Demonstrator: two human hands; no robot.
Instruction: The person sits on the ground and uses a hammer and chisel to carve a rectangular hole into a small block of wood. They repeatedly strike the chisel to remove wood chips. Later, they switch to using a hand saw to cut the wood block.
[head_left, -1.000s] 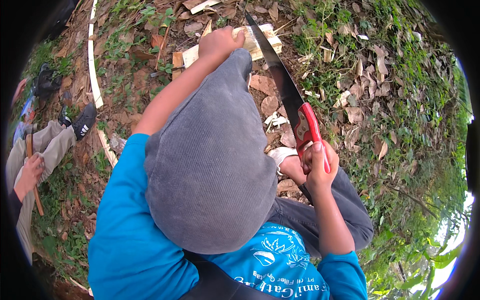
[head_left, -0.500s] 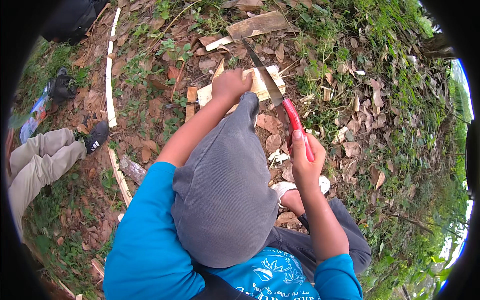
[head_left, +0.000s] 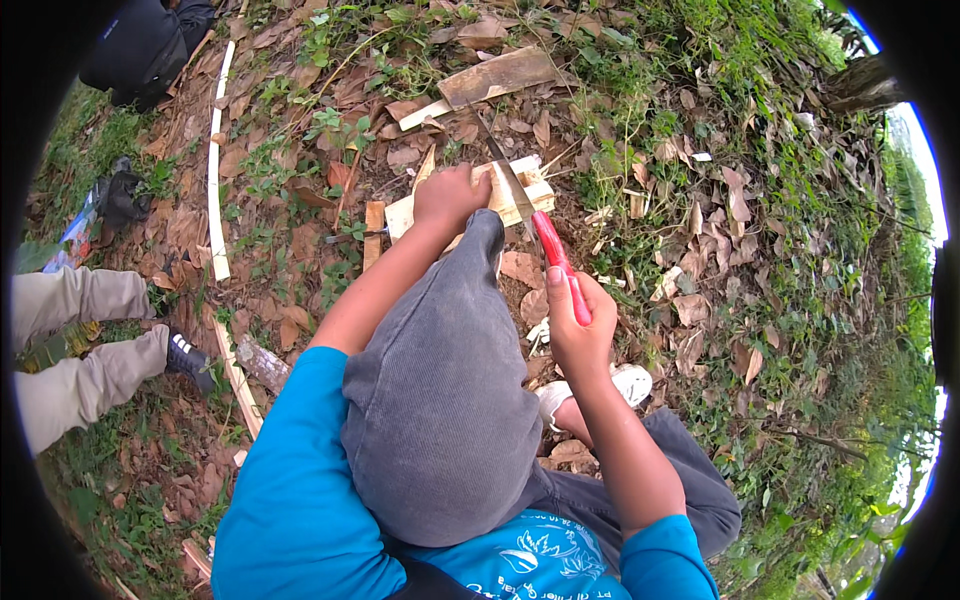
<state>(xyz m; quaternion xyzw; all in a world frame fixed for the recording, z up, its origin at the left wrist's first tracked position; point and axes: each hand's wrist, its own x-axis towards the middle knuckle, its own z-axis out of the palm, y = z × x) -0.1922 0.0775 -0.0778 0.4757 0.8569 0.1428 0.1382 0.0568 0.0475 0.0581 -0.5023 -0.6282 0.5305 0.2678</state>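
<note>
My right hand (head_left: 583, 325) is closed around the red handle of a hand saw (head_left: 558, 255), thumb along its top. The saw's dark blade (head_left: 515, 185) points away from me, slanting left across a pale wooden piece (head_left: 510, 205) that lies low over the ground. My left hand (head_left: 452, 200) is closed on the same wood, left of the blade, with its fingertips partly hidden. My raised knee in grey trousers (head_left: 440, 400) stands just behind the wood and covers part of it.
A brown board (head_left: 500, 78) lies beyond the wood. Long pale strips (head_left: 217, 180) lie to the left, near a short log (head_left: 262, 362). Another person's legs (head_left: 90, 390) are at far left, a black bag (head_left: 150, 50) above. Dry leaves and wood chips surround my white shoe (head_left: 630, 383).
The saw handle and my right hand have shifted left, closer to the wood. My left hand keeps its place on the wood. The other person's legs have spread apart. The view has shifted slightly.
</note>
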